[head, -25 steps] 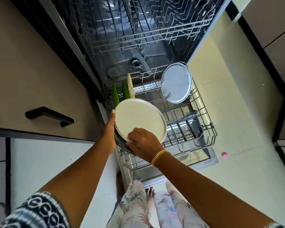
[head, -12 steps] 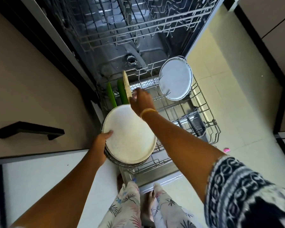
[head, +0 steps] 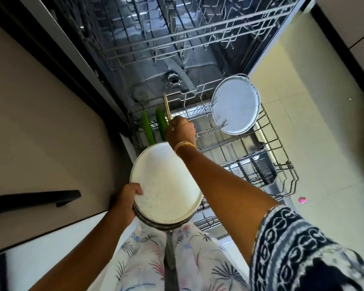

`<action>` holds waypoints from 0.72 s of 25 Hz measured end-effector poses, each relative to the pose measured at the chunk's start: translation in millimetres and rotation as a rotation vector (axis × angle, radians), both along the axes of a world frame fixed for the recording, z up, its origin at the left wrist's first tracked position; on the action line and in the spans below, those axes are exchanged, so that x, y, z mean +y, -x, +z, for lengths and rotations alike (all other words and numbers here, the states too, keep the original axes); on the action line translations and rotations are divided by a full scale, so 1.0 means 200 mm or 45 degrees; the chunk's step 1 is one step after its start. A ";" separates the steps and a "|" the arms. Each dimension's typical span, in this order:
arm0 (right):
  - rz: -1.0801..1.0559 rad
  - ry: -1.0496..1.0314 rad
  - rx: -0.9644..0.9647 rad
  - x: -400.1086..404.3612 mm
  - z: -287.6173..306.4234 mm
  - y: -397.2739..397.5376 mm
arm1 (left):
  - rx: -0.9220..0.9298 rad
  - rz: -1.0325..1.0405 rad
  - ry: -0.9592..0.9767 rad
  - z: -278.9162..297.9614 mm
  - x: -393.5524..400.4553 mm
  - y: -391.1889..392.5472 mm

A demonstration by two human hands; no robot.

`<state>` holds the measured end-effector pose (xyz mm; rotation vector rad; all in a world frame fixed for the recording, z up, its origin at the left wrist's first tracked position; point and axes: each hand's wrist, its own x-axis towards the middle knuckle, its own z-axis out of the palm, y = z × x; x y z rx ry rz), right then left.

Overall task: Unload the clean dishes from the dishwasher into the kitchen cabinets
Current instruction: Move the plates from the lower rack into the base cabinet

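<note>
Over the pulled-out lower rack [head: 269, 143] of an open dishwasher, seen from the head camera, a person gathers plates. The left hand [head: 125, 201] holds a stack of plates [head: 166, 183] level in front of the body, thumb hooked over the cream top plate's rim and fingers hidden beneath; a darker speckled plate shows under it. The right hand [head: 181, 131] reaches ahead into the rack, its grip closed on the edge of a cream plate [head: 167, 109] standing upright in the tines, just beside two green plates [head: 153, 127] also on edge. A large white plate [head: 235, 105] leans at the far side of the rack, well apart from both hands. The upper rack [head: 187, 32] above looks bare.

The plates look stiff, fairly heavy as a stack, breakable, and possibly slick if damp; the standing one is best taken by its upper rim and lifted straight out of the tines. The stack would sit safer with a palm under its middle.

No brand, label or writing can be read anywhere. A black drawer handle [head: 34, 200] shows at left, a small pink object [head: 302, 199] on the floor at right.
</note>
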<state>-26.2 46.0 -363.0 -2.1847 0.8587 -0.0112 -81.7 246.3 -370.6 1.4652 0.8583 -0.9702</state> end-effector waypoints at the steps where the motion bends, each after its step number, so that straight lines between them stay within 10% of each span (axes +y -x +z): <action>1: 0.004 0.010 -0.053 -0.01 0.05 0.03 | -0.002 -0.041 -0.054 -0.02 0.00 0.00; 7: 0.311 0.255 -0.397 -0.10 0.40 0.30 | -0.132 -0.266 -0.129 0.33 -0.14 0.06; 18: 1.122 0.836 -0.506 0.02 0.80 1.27 | -0.107 0.368 0.292 0.73 -0.11 0.44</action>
